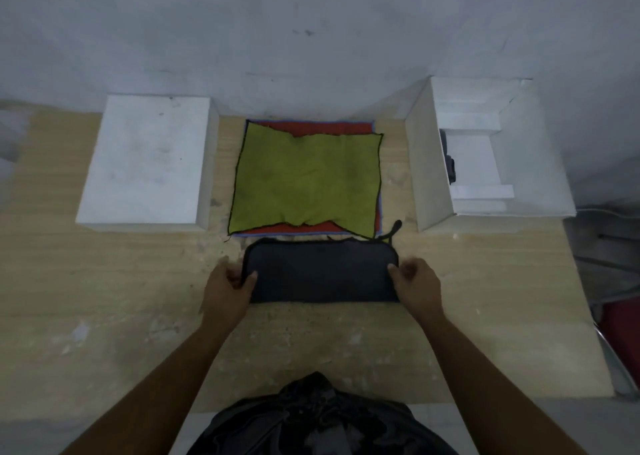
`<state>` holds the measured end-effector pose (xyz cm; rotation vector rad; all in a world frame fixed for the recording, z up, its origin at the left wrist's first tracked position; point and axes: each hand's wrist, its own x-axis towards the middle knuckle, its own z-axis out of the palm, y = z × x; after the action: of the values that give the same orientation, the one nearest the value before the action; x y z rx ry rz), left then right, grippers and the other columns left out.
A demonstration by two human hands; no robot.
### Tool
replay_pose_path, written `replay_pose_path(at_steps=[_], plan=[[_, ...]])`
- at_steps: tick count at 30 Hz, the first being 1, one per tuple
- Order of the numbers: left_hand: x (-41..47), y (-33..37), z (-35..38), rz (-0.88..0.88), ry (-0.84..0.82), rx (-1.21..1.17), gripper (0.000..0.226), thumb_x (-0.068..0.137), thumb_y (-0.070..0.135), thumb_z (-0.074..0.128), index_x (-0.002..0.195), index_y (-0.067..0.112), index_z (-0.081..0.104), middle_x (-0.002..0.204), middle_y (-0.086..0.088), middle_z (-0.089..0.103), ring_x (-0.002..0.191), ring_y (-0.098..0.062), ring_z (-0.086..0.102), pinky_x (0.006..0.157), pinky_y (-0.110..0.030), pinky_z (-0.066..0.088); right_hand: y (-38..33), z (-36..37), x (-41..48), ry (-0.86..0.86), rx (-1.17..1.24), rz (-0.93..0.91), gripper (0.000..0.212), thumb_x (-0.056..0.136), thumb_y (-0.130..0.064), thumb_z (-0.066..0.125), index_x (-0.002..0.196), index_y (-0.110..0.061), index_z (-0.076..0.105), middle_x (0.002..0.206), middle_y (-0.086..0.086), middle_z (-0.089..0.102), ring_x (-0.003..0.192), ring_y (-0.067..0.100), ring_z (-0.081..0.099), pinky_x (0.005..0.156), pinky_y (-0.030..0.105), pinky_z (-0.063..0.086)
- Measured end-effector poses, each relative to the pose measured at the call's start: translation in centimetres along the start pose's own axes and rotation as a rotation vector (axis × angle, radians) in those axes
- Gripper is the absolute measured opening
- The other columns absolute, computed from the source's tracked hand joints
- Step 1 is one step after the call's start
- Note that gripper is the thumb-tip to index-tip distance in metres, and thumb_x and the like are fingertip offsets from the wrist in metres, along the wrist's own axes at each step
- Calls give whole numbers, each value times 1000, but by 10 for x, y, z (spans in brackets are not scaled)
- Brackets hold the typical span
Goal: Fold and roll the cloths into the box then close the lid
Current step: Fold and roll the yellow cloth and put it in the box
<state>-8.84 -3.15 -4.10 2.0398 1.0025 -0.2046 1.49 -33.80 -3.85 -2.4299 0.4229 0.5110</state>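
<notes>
Dark grey folded cloth (pixel 322 273) lies mid-bench (pixel 121 281). Your left grip (pixel 229 281) and right grip (pixel 414 280) pinch its short ends. Advice: keep edges square, roll tight to fit open white cardboard box (pixel 429 170), far right corner.

- A bare, plain indoor room, more a makeshift work spot than a furnished home or office; the kind of building cannot be told.
- The wall (pixel 311 22) is dull grey-white, scuffed and stained.
- The table (pixel 104 299), light wood-grain with worn, blotched patches, stands pushed against that wall.
- At the right edge stands a metal-framed chair (pixel 621 330) with a red seat.
</notes>
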Motion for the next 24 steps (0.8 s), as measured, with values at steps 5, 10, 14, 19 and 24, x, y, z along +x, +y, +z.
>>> replay_pose_path(at_steps=[5, 10, 14, 19, 24], plan=[[-28, -8, 8, 23, 63, 60, 25, 86, 25, 69, 97, 3, 62, 64, -1, 52, 64, -26, 58, 47, -22, 33, 11, 9, -20, -35, -67, 170, 47, 86, -43, 64, 104, 0, 61, 94, 15, 65, 93, 34, 63, 67, 26, 38], [-24, -4, 7, -161, -11, -73, 22, 84, 18, 70, 69, 5, 60, 60, -7, 55, 61, -25, 55, 52, -27, 41, 8, 13, -22, -49, 24, 199, 27, 81, -30, 71, 67, -9, 62, 71, 11, 61, 72, 29, 58, 67, 32, 45], [-19, 3, -5, -342, -39, -438, 7, 82, 2, 68, 86, 2, 62, 82, -16, 62, 77, -31, 60, 76, -43, 54, 6, 6, -22, -12, 178, 233, 20, 78, -17, 73, 65, -6, 62, 69, 13, 60, 70, 30, 58, 64, 32, 42], [-26, -1, -18, -281, -102, -564, 27, 88, -5, 57, 76, 11, 40, 69, -10, 39, 54, -22, 38, 51, -33, 34, 16, 0, -24, -167, 458, 354, 22, 85, -11, 67, 66, -3, 58, 62, 18, 56, 40, 19, 46, 43, 26, 37], [-35, -12, -25, -241, -134, -647, 15, 93, -5, 50, 85, 8, 51, 90, -16, 54, 72, -28, 48, 66, -40, 42, 29, -7, -40, -165, 636, 251, 4, 95, -9, 53, 97, -8, 50, 79, 19, 59, 60, 24, 58, 54, 33, 46]])
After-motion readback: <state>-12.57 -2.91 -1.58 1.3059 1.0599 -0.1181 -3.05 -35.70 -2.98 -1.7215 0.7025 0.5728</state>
